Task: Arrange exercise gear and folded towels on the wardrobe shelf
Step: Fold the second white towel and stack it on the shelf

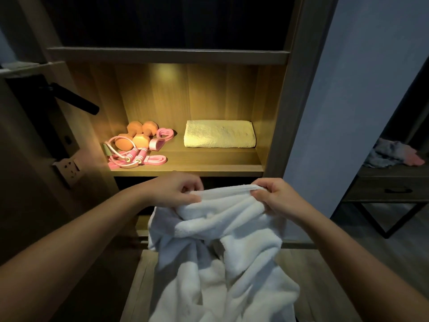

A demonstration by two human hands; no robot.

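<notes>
Pinching the top hem of the white towel [222, 240], the left hand [176, 190] and right hand [276, 196] hold it below the shelf's [185, 167] front edge; soft and limp, it needs corner grips for folding.

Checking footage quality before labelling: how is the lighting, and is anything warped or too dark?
Head view: warm light shows the shelf, dumbbells and folded towel clearly; the compartment above is nearly black; the wide lens bows the wardrobe sides.
</notes>
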